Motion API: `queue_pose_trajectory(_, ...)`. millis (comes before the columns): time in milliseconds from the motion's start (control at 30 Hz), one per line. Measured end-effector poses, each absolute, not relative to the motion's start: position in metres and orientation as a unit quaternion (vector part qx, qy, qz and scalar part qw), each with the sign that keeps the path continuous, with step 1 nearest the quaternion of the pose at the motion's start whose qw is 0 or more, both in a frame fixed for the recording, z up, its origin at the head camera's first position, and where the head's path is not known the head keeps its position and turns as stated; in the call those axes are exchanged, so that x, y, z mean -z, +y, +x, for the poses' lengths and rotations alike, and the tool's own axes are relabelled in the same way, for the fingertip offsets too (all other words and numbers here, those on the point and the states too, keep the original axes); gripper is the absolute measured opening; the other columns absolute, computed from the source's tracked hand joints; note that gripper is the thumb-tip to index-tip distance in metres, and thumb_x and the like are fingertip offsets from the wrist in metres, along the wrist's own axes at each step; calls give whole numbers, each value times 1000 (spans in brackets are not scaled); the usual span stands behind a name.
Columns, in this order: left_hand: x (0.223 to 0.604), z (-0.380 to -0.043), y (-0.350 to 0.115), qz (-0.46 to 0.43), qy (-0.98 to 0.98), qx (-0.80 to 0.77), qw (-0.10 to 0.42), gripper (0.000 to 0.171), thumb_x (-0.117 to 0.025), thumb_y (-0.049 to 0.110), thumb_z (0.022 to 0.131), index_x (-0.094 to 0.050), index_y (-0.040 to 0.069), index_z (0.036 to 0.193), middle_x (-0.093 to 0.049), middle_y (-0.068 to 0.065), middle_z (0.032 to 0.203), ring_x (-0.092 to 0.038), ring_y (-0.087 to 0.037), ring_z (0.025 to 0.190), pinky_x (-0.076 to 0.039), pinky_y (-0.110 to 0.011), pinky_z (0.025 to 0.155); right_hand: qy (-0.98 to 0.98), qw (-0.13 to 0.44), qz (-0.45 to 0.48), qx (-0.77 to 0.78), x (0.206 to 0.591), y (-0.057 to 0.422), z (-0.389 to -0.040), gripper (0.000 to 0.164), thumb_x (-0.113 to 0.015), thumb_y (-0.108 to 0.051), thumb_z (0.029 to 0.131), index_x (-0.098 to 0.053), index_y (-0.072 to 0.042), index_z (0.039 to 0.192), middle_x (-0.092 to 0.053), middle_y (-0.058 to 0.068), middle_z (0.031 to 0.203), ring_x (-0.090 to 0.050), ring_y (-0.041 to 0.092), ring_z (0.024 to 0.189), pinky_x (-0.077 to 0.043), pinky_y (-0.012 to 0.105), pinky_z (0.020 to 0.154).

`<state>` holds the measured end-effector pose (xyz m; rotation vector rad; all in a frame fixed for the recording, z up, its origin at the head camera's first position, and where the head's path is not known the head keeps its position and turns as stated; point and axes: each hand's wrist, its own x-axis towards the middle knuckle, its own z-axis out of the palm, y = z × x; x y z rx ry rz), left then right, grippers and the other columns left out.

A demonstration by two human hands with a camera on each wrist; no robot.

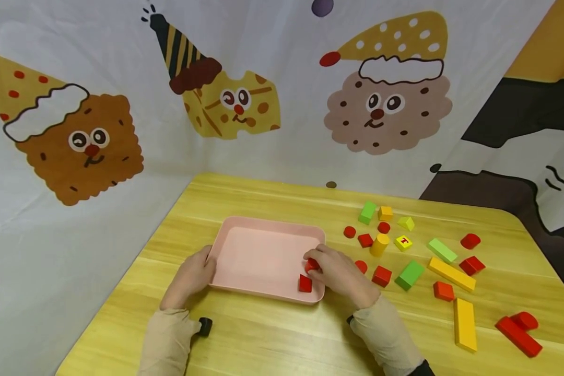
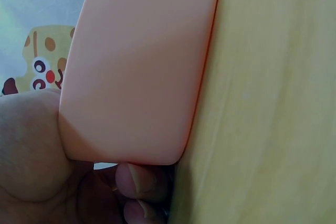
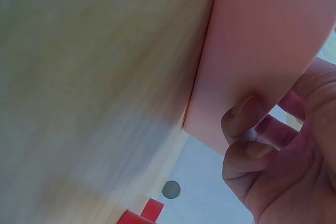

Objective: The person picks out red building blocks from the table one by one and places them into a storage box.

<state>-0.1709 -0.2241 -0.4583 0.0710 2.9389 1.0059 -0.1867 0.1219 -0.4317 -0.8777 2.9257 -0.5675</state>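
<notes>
A shallow pink tray (image 1: 263,297) lies on the wooden table, its side wall (image 2: 142,77) close up in the left wrist view. My left hand (image 1: 194,274) grips the tray's left end, with fingertips (image 2: 137,181) curled against the outside. Over the tray's right end, my right hand (image 1: 340,271) holds a red block (image 1: 312,265) whose full shape the fingers hide. Just below it, a second red block (image 1: 305,283) rests inside the tray near the front right corner. In the right wrist view, curled fingers (image 3: 242,119) of the right hand sit against the tray's outer wall.
Right of the tray lie several loose blocks: a red cube (image 1: 382,276), a green block (image 1: 410,275), an orange cylinder (image 1: 379,244), a long yellow block (image 1: 465,325) and a long red block (image 1: 518,336). A patterned cloth (image 1: 282,162) hangs behind the table.
</notes>
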Motion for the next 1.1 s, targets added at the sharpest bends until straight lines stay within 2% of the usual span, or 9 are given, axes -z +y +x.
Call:
queue_pose_trajectory(267, 458, -171, -224, 29, 946, -323, 8, 30, -36, 19, 100, -54, 6, 120, -63, -17, 105, -56, -27, 88, -47, -51, 80, 941, 29, -280, 188, 432, 122, -187, 26, -73, -20, 82, -64, -17, 107, -50, -7, 91, -48, 12, 76, -47, 29, 69)
queue_pose_trajectory(567, 458, -170, -223, 27, 944, -330, 14, 30, -36, 21, 101, -55, 8, 121, -63, -17, 107, -56, -26, 90, -47, -49, 80, 941, 51, -270, 198, 431, 123, -185, 37, -72, -20, 82, -62, -15, 117, -49, -6, 93, -48, 12, 77, -47, 30, 70)
queue_pose_trajectory(833, 455, -172, -221, 26, 943, -330, 12, 32, -35, 22, 101, -53, 8, 124, -63, -19, 110, -57, -28, 94, -47, -50, 81, 942, 26, -275, 190, 427, 126, -187, 38, -74, -22, 81, -63, -12, 116, -54, -3, 102, -51, 13, 82, -49, 33, 77)
queue_pose_trajectory(1100, 456, -170, -221, 18, 944, -329, 18, 32, -36, 22, 101, -54, 8, 123, -62, -19, 110, -57, -28, 94, -47, -50, 81, 947, 16, -273, 170, 418, 129, -184, 39, -75, -23, 80, -63, -14, 116, -55, 1, 109, -53, 14, 85, -50, 32, 74)
